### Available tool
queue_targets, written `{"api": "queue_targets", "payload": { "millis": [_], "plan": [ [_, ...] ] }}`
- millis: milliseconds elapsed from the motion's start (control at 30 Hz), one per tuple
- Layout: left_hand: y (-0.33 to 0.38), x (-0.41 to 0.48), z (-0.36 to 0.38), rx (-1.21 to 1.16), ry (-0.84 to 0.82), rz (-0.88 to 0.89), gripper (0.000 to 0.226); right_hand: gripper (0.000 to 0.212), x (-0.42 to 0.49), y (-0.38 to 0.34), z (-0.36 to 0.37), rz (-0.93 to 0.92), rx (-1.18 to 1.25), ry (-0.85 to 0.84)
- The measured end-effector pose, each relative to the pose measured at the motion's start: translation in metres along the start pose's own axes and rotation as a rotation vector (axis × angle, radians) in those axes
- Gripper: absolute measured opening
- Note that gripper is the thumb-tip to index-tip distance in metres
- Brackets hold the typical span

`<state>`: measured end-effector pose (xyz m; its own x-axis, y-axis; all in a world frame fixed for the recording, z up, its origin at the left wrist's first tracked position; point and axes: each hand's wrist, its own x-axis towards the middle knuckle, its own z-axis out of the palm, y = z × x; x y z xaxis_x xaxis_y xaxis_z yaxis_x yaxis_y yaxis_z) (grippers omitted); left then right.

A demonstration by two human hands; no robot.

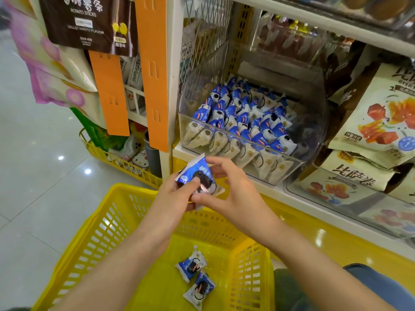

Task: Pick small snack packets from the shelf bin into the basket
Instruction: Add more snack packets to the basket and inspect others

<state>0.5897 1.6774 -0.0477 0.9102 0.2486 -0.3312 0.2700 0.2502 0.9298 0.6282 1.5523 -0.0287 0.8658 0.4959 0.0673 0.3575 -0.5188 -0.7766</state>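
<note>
I see my left hand [177,194] and right hand [233,194] meeting above the far rim of the yellow basket [105,221], both gripping one small blue-and-white packet [197,176]: left thumb pressed on its face, right fingers [215,161] pinching its top and lower edges. The print on it is too small and creased for me to read; a dark round cookie picture shows. Two more packets [196,276] like it lie on the basket floor, touching each other, near the right wall. The clear bin [280,158] at the front edge of the shelf [179,151] holds rows of the same packets, their lettering blurred. Top left, a brown bag [85,21] reads "POTATO STICKS" and "GRILLED WAGYU FLAVOR". Cream bags [379,111] at right carry Chinese writing, cut off by the frame edge. A Hello Kitty face [140,161] peeks from a lower yellow rack.
</note>
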Motion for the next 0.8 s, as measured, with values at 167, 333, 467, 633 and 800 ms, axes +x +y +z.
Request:
{"api": "queue_targets", "payload": {
  "millis": [167,333,467,633,800],
  "plan": [
    [0.003,0.008,-0.001,0.02,0.023,0.031,0.017,0.038,0.017,-0.004,-0.016,0.211,0.285,-0.057],
    [0.016,0.015,-0.002,0.185,0.117,0.202,0.032,0.02,0.021,-0.015,-0.021,0.254,0.472,-0.128],
    [0.034,0.021,0.001,0.374,0.159,0.427,0.032,0.016,0.023,-0.023,-0.021,0.203,0.531,-0.112],
    [0.07,0.038,0.011,0.449,0.128,0.651,0.017,0.012,0.043,-0.032,-0.045,0.156,0.511,0.071],
    [0.087,0.07,0.008,0.786,0.042,0.816,0.024,0.024,0.107,-0.02,-0.085,0.213,0.338,0.392]
  ]
}}
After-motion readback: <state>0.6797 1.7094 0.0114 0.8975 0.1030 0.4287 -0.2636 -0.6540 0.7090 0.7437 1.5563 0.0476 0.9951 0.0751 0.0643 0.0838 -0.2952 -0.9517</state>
